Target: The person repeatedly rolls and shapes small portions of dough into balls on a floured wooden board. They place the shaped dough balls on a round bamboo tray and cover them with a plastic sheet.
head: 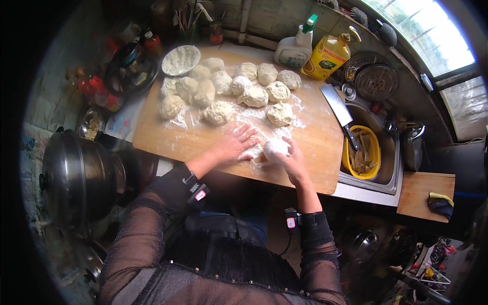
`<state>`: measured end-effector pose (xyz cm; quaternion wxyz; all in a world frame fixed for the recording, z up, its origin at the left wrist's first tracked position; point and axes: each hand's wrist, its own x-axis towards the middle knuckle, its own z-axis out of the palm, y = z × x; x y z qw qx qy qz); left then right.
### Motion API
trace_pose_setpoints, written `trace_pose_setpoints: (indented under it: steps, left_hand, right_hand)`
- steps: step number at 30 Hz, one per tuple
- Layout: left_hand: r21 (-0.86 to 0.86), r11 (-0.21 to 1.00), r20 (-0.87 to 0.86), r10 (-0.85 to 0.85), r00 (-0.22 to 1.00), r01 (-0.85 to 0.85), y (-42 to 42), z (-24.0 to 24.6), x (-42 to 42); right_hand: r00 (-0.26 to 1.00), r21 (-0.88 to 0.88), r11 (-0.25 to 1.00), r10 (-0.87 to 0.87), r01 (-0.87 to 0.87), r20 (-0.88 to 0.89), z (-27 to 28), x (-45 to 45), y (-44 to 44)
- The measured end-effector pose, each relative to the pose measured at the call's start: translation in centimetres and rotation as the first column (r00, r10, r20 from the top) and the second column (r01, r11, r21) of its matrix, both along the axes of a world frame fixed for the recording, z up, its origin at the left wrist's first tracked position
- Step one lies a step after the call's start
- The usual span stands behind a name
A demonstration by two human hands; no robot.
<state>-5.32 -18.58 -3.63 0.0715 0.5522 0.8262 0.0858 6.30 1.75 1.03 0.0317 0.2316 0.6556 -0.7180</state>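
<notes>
A floured ball of dough point(275, 149) is in my right hand point(292, 160), whose fingers curl around its right side at the near part of the wooden board point(312, 160). To its left, my left hand point(234, 145) lies palm down on the floury wood, fingers spread, with nothing held in it. Beyond both hands sit several pieces of dough point(217, 112) in uneven rows, with loose flour between them. A white bowl of flour point(181, 60) stands at the board's far left corner.
On the board's right edge rests a cleaver point(337, 105), its handle reaching over a yellow basin point(378, 152) in the metal sink point(394, 160). A spray bottle point(293, 51) and a yellow pump bottle point(326, 57) stand behind the board. A large metal pot point(76, 179) is at the left.
</notes>
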Motion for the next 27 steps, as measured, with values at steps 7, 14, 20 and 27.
trace_pose_setpoints:
  steps: [7, 14, 20, 27]
  left_hand:
    - [0.488, 0.804, 0.490, 0.069, 0.869, -0.339, -0.2, 0.6, -0.2]
    - [0.516, 0.619, 0.713, 0.073, 0.697, -0.592, 5.5, -0.7, 4.2]
    - [0.319, 0.515, 0.948, -0.161, 0.275, -0.796, 3.8, 0.1, 3.2]
    - [0.259, 0.527, 0.965, -0.112, 0.236, -0.809, 8.2, 1.5, 2.6]
  right_hand:
    - [0.985, 0.818, 0.567, 0.172, -0.093, -0.007, 0.1, -1.7, -0.3]
    - [0.867, 0.793, 0.527, 0.189, 0.307, -0.461, -4.9, -2.4, -6.1]
    - [0.887, 0.399, 0.881, -0.048, 0.255, -0.460, -6.6, -3.1, -3.7]
    - [0.832, 0.325, 0.798, -0.356, 0.508, -0.426, -4.7, -3.5, -7.0]
